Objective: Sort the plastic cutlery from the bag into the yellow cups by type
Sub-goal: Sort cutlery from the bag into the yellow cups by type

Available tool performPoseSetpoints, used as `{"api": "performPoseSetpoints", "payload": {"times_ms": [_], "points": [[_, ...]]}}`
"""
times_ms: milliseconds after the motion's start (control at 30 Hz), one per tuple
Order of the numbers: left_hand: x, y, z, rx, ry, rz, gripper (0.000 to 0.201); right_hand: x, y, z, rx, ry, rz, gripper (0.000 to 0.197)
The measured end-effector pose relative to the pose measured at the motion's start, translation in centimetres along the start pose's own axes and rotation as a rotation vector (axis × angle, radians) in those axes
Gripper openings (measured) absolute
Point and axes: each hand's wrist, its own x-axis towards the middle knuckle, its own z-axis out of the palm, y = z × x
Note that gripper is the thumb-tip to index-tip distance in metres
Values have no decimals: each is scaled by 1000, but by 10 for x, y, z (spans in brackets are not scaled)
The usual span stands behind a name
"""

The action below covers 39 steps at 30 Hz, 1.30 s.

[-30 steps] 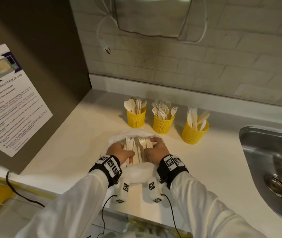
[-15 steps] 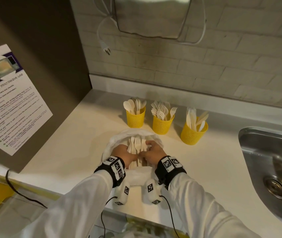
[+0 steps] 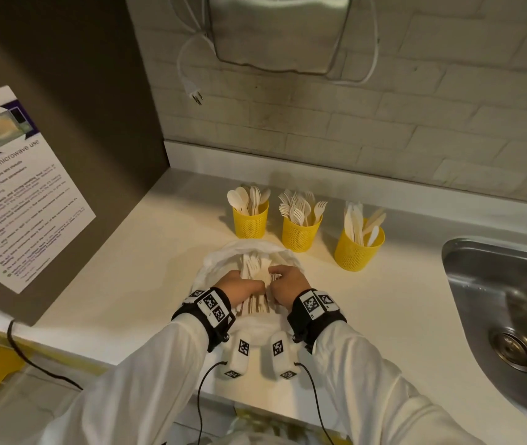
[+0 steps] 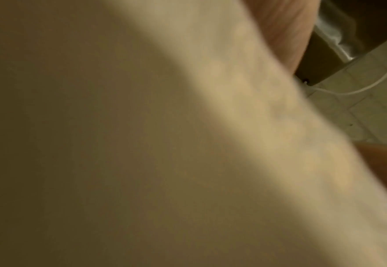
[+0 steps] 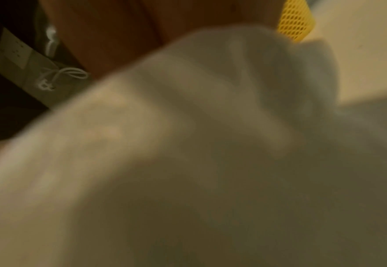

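Note:
A white bag (image 3: 220,260) lies open on the counter, with a bundle of pale plastic cutlery (image 3: 253,264) inside it. My left hand (image 3: 245,285) and right hand (image 3: 288,281) are side by side in the bag's mouth, their fingers curled onto the bundle from either side. Behind the bag stand three yellow mesh cups: spoons (image 3: 251,223), forks (image 3: 300,235) and knives (image 3: 357,250). Blurred bag fabric (image 4: 210,126) fills the left wrist view. The right wrist view shows the same bag fabric (image 5: 210,144) and one yellow cup (image 5: 295,23). The fingertips are hidden.
A steel sink (image 3: 496,300) is sunk into the counter at the right. On the dark panel at the left is a microwave notice (image 3: 14,187). A metal dispenser (image 3: 278,30) hangs on the brick wall with a loose plug (image 3: 195,96). A black cable (image 3: 31,358) crosses the counter's near left edge.
Both hands have drawn together from the sides of the bag's mouth and closed round the cutlery, gathering it into a tighter bundle. The cups have not moved.

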Motion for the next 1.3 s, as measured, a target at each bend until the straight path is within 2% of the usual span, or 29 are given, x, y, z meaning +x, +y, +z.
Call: {"api": "performPoseSetpoints", "payload": {"times_ms": [100, 200, 300, 367, 433, 467, 533, 667, 800, 900, 1033, 1067, 1133, 1167, 1300], "points": [[7, -5, 3, 7, 7, 15, 76, -1, 0, -1, -1, -3, -9, 61], [-1, 0, 1, 0, 9, 2, 56, 0, 3, -2, 14, -11, -32, 56], [-6, 4, 0, -25, 13, 2, 50, -1, 3, -7, 6, -33, -26, 51], [-9, 6, 0, -51, 0, -12, 30, -2, 4, -9, -12, -61, -35, 47], [-9, 9, 0, -67, -2, -23, 11, -5, 3, -8, -36, -66, -80, 35], [-10, 11, 0, -72, 1, -32, 9, -7, 2, -7, -61, -59, -103, 27], [-10, 15, 0, -84, -11, -50, 20, -8, 1, -4, -124, -42, -145, 18], [-9, 14, 0, -94, -21, -85, 44, -9, 0, 3, -213, -38, -188, 17], [-5, 5, -2, -22, -5, -34, 43, -9, 0, 0, -168, -34, -170, 12], [-10, 3, -5, 15, -15, -44, 37, -6, 0, -8, -103, -1, -109, 18], [-2, -2, -4, 46, -19, -46, 66, -1, -2, -12, -99, 113, -64, 27], [-5, -1, -5, 58, -33, -43, 61, -1, -2, -12, -85, 129, -46, 26], [-12, 3, -7, 37, -51, -58, 32, 1, -2, -12, -51, 171, -6, 21], [-14, 4, -9, 16, -59, -55, 25, 3, -2, -12, -24, 198, 13, 17], [9, -13, -8, -71, -83, -22, 53, 9, -3, -11, 128, 227, 21, 11]]}}
